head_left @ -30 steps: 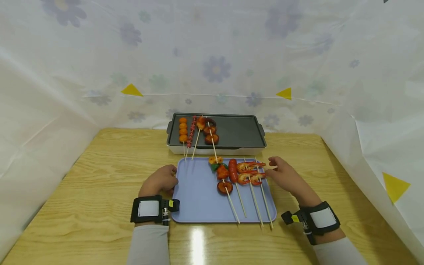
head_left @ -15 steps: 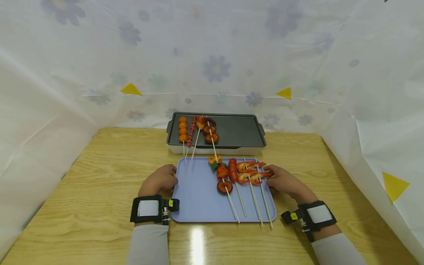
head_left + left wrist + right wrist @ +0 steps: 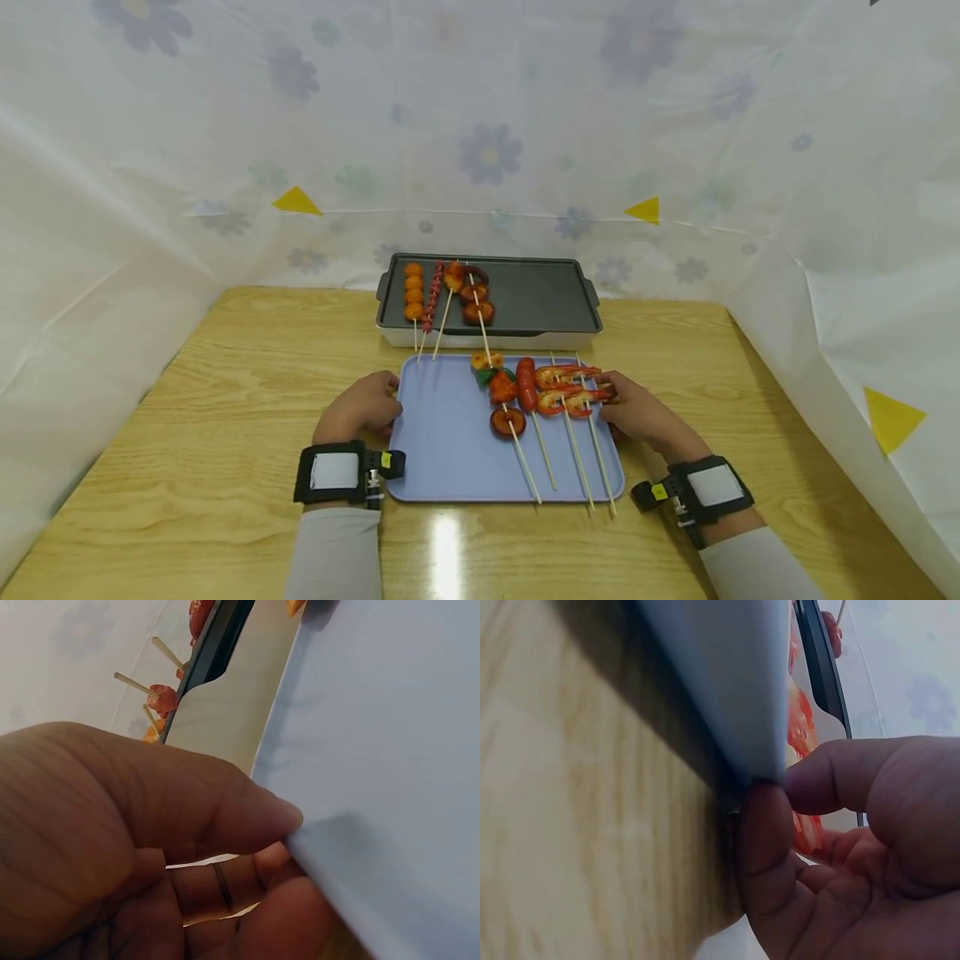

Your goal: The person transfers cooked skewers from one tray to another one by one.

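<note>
A light purple tray (image 3: 442, 442) lies on the table in front of the person. My left hand (image 3: 362, 408) pinches its left edge; in the left wrist view the thumb (image 3: 255, 817) lies over the rim with curled fingers below. At the opposite edge, my right hand (image 3: 643, 410) pinches the rim beside the prawn tails, as the right wrist view shows close up. On the tray's right half rest two prawn skewers (image 3: 551, 404), a sausage skewer (image 3: 527, 385) and a mixed skewer (image 3: 502, 387) with a round brown slice.
Behind the tray stands a black griddle (image 3: 540, 292) on a white base. Several skewers, among them one of orange balls (image 3: 414, 292) and one with brown slices (image 3: 478, 313), lie on its left half, sticks overhanging towards the tray. Flowered sheeting (image 3: 487, 158) encloses the wooden table (image 3: 225, 400).
My right hand has moved in to the tray's right rim and taken hold of it. The left hand keeps its grip on the left edge; tray and skewers look unmoved.
</note>
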`<move>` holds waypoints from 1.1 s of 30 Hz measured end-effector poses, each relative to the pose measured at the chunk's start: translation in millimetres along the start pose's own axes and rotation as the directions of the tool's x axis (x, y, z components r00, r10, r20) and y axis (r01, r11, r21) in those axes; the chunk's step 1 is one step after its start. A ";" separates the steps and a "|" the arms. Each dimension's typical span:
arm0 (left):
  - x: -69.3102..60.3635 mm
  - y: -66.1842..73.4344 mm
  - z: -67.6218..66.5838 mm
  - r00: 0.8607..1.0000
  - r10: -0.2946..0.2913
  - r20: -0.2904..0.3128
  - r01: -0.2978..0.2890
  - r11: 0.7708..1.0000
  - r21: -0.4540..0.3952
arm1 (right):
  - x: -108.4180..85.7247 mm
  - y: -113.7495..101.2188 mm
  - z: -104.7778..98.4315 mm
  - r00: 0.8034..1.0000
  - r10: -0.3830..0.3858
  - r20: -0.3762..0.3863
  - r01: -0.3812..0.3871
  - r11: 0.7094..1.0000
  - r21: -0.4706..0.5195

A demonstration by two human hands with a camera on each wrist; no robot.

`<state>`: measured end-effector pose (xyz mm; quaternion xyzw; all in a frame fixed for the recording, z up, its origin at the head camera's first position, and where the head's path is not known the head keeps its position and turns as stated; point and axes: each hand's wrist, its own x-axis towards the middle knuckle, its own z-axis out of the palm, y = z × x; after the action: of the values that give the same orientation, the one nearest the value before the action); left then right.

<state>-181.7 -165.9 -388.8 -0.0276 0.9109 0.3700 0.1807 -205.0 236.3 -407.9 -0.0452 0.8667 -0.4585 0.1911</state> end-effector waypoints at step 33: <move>-0.1 4.8 3.8 0.991 0.120 -0.064 -0.101 0.963 0.249 | -0.7 3.0 1.6 1.000 -0.022 -0.016 0.021 1.000 -0.016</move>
<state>-181.3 -159.8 -388.1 0.0313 0.9561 0.2628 0.1258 -203.5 237.0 -411.0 -0.0523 0.8713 -0.4540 0.1788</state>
